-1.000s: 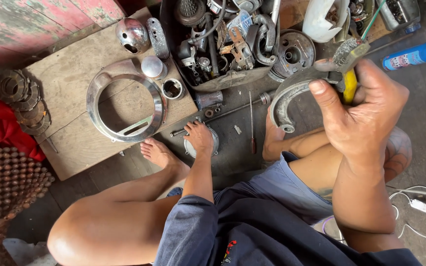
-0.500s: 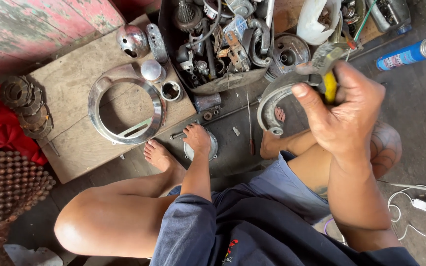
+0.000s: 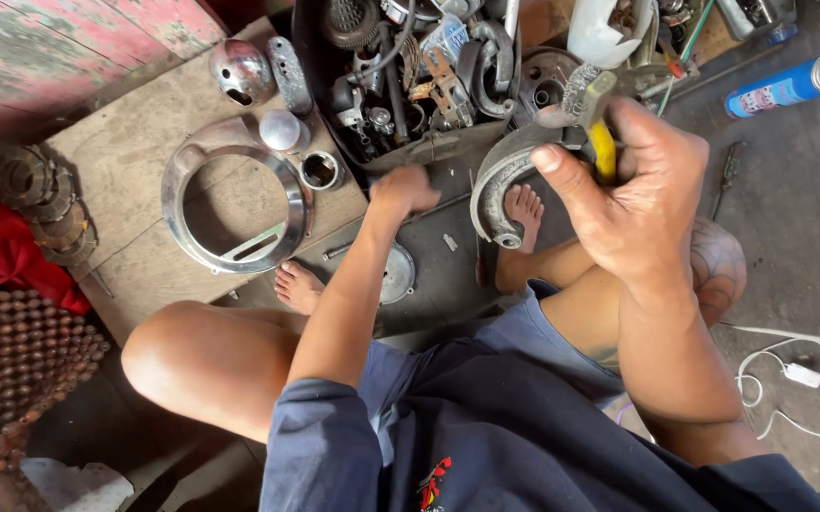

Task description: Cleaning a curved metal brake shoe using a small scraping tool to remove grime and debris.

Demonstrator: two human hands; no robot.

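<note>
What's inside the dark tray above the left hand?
The dark tray holds a jumble of metal parts: a sprocket, brackets, a curved grey piece and hoses. Lower layers are buried. The left hand reaches toward its near edge.

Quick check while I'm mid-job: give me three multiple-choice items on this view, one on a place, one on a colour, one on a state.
1. Where does the big metal ring lie?
A on the wooden board
B in the parts tray
C on the knee

2. What colour is the spray can?
A red
B blue
C green

3. What is the right hand doing?
A resting open
B gripping a yellow-handled brush
C holding the can

Answers: 1 A, the wooden board shows around it. 2 B, its body is blue. 3 B, fingers wrap the yellow-handled brush.
</note>
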